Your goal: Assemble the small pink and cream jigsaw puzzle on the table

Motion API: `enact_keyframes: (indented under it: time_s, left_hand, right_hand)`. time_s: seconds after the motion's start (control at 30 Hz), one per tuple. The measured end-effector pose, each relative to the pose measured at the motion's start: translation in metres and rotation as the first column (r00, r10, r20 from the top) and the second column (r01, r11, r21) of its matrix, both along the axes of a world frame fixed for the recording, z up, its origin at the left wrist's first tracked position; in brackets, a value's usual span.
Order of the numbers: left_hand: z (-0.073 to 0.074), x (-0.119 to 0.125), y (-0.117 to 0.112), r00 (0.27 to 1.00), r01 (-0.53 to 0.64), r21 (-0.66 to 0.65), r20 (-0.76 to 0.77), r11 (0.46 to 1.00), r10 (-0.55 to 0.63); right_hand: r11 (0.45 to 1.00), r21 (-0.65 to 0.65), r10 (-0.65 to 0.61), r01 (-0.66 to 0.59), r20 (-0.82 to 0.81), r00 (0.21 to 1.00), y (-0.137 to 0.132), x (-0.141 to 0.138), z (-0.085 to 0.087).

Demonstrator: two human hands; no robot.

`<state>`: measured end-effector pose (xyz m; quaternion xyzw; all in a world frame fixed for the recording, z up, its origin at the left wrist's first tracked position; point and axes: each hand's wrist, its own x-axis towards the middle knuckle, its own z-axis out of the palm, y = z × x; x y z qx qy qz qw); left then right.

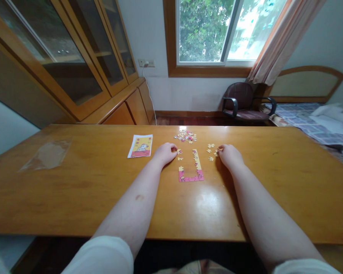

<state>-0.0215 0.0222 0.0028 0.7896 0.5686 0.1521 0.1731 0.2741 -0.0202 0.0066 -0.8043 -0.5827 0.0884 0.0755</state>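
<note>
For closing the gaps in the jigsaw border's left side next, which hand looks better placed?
Probably the left hand: it is right at the jigsaw piece at the top of that side. The right hand is out past the jigsaw border's right side, by the loose yellow pieces.

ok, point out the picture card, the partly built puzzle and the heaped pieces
Picture card (pixel 141 146), head view: middle of its printed face.
Partly built puzzle (pixel 191 179), head view: its pink bottom strip.
Heaped pieces (pixel 186 136), head view: middle of the heap.
</note>
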Motion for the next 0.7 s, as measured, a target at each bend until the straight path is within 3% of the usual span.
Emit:
enact_keyframes:
  time_s: [0.17, 0.7]
  left_hand:
    - [-0.003, 0.0, 0.002, 1.0, -0.004, -0.002, 0.009, 1.0, 0.004]
    - [-0.002, 0.001, 0.0, 0.999, 0.017, -0.01, 0.037, 1.0, -0.016]
  right_hand:
    - [0.999, -0.049, -0.012, 0.011, -0.009, 1.0, 0.002, 0.0, -0.002]
    - [0.998, 0.004, -0.061, 0.062, -0.116, 0.991, 0.007, 0.009, -0.013]
